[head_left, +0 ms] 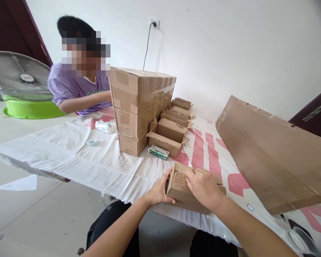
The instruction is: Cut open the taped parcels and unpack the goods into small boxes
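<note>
A small brown cardboard box [180,191] lies near the front edge of the cloth-covered table, tilted toward me. My left hand [159,190] clasps its left end, thumb underneath and fingers along the far side. Over the top, my right hand [204,187] rests with curled fingers at the box's upper edge and flap; its fingertips are partly hidden. Just beyond the box lies a small green-and-white printed packet [158,152], apart from both hands. An open cardboard box [167,137] stands behind that packet.
Stacked taped cartons [130,121] rise at mid-table, with more open boxes [180,110] in a row beside them. A large cardboard sheet [270,153] leans at right. Tape rolls [299,240] sit near the right corner. A person in purple [80,85] sits across, near a fan [18,76].
</note>
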### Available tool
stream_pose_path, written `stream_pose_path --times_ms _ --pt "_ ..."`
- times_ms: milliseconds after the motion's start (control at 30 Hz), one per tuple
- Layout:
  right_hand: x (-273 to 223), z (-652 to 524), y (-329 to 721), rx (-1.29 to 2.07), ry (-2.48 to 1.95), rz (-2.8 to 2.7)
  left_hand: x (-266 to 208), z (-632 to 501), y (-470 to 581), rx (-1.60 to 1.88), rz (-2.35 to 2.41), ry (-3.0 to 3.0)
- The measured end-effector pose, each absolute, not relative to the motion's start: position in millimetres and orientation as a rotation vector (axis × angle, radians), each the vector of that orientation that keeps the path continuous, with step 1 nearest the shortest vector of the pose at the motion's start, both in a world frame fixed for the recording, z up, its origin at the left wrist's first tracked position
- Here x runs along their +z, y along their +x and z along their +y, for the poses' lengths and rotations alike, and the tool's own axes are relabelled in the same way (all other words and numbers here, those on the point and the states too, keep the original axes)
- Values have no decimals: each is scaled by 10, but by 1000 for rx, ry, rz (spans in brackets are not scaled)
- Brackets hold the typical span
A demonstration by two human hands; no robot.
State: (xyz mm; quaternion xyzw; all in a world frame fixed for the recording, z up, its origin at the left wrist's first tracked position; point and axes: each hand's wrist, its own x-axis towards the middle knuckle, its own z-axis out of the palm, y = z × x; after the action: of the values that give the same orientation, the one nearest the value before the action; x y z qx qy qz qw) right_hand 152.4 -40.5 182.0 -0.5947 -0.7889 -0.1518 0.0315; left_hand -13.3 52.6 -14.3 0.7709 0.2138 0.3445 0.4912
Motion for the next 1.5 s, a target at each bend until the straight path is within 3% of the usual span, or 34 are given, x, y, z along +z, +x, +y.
stream_pose_path --times_ms 500,800,1133,1233,1400,1500 --pt "1704 -421 1534 -428 -1733 -2302 -144 524 -137 858 487 1876" --pt "1707 -580 1491 -108 -1522 -2188 -98 511 -133 869 473 1836" --pt "1772 -946 1454 253 -1699 -2513 -80 472 -109 887 562 1949" --pt "1740 -861 1554 226 -1644 -2388 -76 476 -112 881 565 1945" --pt "1657 -705 1758 -132 -1710 -2203 -68 481 -122 862 569 1939" --pt "1577 -690 1816 -78 -1793 -2268 -72 478 -124 852 594 1953"
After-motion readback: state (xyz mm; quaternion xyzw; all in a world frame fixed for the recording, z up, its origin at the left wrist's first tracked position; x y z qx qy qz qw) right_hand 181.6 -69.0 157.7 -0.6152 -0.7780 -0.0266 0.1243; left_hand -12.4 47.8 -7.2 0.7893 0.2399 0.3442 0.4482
